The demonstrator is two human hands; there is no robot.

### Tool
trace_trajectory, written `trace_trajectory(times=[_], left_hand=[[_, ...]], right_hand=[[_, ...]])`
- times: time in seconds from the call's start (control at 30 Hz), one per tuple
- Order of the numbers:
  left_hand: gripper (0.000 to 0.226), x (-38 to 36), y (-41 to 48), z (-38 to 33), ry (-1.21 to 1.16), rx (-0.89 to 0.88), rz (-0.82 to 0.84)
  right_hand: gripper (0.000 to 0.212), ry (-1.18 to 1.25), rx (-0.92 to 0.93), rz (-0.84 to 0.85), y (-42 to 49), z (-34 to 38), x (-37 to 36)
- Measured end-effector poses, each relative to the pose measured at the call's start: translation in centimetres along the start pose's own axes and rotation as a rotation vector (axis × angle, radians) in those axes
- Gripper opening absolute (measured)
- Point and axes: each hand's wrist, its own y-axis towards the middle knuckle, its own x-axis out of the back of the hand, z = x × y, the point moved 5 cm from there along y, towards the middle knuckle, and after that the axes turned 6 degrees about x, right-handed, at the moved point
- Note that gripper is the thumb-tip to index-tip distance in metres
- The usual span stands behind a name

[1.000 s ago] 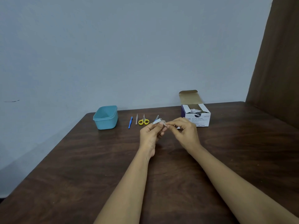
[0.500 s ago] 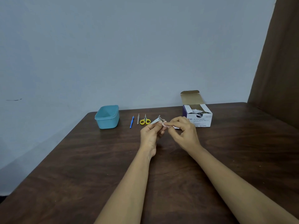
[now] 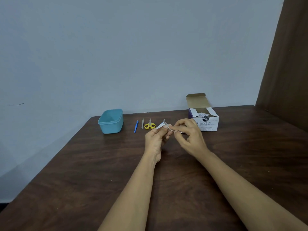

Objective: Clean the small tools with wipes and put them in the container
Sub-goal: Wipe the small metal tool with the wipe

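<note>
My left hand (image 3: 155,139) pinches a small silver nail clipper (image 3: 161,125) above the table, its tip pointing up and left. My right hand (image 3: 191,135) pinches a small white wipe (image 3: 171,129) against the clipper's near end. On the table behind lie a blue tool (image 3: 136,126), a thin grey metal tool (image 3: 142,123) and yellow-handled scissors (image 3: 149,125), side by side. Another grey tool (image 3: 164,121) shows partly behind the clipper. The light blue container (image 3: 110,121) stands open to their left.
An open box of alcohol swabs (image 3: 205,121), flap up, stands at the back right of the dark wooden table (image 3: 83,164). A blue wall runs behind the table and a brown panel (image 3: 286,64) rises at the right.
The right hand's fingers have shifted the wipe along the clipper's near end. The left hand holds the clipper in nearly the same place.
</note>
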Motion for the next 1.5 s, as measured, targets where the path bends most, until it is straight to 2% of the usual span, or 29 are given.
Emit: trace_trajectory(times=[0.1, 0.37, 0.67, 1.03, 1.2, 1.33, 1.5], left_hand=[[0.009, -0.1, 0.0, 0.1, 0.034, -0.004, 0.014], [0.009, -0.2, -0.3, 0.1, 0.056, -0.015, 0.023], [0.009, 0.3, 0.0, -0.2, 0.018, -0.012, -0.032], [0.01, -0.3, -0.5, 0.0, 0.044, -0.018, 0.035], [0.007, 0.2, -0.2, -0.1, -0.022, -0.01, -0.02], [0.008, 0.1, -0.3, -0.1, 0.003, -0.011, -0.019], [0.011, 0.1, -0.3, -0.2, -0.026, -0.021, -0.028]], right_hand=[[0.028, -0.025, 0.008, 0.003, -0.1, 0.0, 0.1], [0.042, -0.069, -0.004, 0.158, -0.6, -0.5, -1.2], [0.029, -0.036, 0.055, 0.056, -0.3, 0.3, -0.5], [0.038, -0.119, 0.059, 0.097, -0.4, -0.2, -0.8], [0.026, -0.123, 0.103, 0.003, -0.2, -0.2, -0.5], [0.018, -0.23, 0.178, -0.091, -0.2, 0.0, -0.1], [0.015, -0.248, 0.204, -0.103, -0.5, -0.3, 0.1]])
